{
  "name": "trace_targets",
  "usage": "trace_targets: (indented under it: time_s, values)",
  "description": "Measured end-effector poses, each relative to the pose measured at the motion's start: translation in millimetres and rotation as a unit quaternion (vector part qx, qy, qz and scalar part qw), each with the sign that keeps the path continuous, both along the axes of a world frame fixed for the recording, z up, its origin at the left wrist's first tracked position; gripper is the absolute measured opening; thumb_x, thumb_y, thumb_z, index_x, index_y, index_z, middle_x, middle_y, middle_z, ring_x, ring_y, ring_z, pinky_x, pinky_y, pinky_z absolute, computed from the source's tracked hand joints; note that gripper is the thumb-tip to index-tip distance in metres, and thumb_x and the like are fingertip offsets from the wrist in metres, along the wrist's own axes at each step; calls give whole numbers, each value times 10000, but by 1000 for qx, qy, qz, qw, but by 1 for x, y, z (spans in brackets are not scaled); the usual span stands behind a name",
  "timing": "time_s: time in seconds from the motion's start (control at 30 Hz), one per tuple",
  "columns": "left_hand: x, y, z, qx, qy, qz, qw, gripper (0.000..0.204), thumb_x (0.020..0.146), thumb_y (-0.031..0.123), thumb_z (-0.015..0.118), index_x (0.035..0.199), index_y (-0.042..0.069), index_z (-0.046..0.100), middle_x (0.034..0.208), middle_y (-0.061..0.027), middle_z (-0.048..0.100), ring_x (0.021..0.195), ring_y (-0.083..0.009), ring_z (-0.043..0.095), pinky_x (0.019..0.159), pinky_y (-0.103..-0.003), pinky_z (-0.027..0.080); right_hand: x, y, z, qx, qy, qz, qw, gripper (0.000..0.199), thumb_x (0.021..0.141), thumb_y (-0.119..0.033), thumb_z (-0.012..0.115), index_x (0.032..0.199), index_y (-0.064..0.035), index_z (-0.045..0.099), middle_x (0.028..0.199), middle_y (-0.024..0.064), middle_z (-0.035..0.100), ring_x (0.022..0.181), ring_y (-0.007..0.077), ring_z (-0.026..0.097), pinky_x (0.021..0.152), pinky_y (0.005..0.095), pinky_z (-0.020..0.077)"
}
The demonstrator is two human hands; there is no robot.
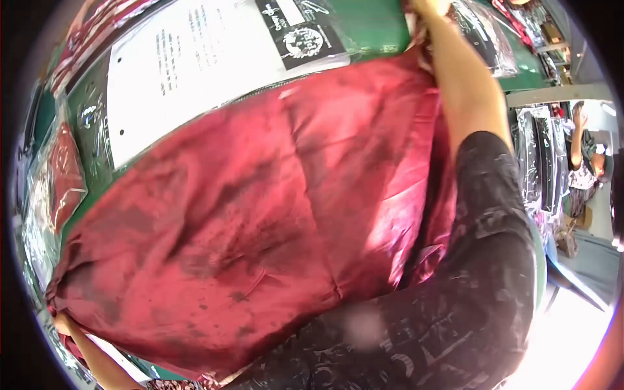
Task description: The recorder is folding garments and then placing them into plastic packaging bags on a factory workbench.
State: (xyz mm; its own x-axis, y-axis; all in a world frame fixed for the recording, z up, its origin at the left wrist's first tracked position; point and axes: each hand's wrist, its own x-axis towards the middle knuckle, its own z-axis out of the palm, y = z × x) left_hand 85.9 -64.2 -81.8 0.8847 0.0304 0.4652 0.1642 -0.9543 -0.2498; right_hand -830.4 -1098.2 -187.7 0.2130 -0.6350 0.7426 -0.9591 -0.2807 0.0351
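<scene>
A red cloth was held spread over the green table, gripped at opposite corners by the left hand and right hand; beyond the left grip, a clear bag contained red fabric.

A garment packing workshop is shown: a green work table is covered with bagged garments, a printed sheet, and black packaged stock stacked alongside.
</scene>
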Motion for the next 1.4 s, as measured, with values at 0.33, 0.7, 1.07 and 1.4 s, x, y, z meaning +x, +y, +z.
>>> trace_targets:
  time_s: [0.33, 0.7, 1.07, 1.4]
  values:
    - [-4, -53, -94, -137, 56, -100, 984, 481, 897, 509, 576, 1253, 198, 665, 1219, -33, 710, 1092, -358, 655, 968, -434, 473, -142, 178, 140, 255, -23, 35, 966, 497, 958, -450, 545, 1173, -6, 604, 999, 186, 692, 961, 403, 656, 789, 464, 528]
    - [-56, -48, -113, -222, -86, -188, 953, 411, 800, 350, 611, 1100, 94, 727, 1007, -142, 748, 915, -392, 682, 832, -442, 533, -249, 265, 44, 204, 81, -218, 951, 362, 1004, -471, 431, 1082, -118, 457, 987, 206, 690, 856, 485, 673, 719, 604, 512]
    - [-261, -198, 91, -156, -320, -402, 844, 230, 778, 101, 622, 944, 67, 778, 1187, -124, 707, 1189, -403, 579, 1024, -419, 472, -178, 303, 98, 63, 94, -65, 991, 343, 993, -352, 538, 1236, -111, 564, 1064, 175, 655, 972, 403, 637, 846, 464, 519]
    - [-699, -408, 69, -29, -122, -870, 476, 316, 894, 190, 605, 1204, 128, 596, 1347, -165, 568, 1119, -326, 598, 856, -446, 566, -89, 413, 147, 557, -456, 377, 583, 486, 1037, -387, 538, 1468, -186, 435, 1341, 159, 573, 1090, 343, 642, 875, 348, 514]
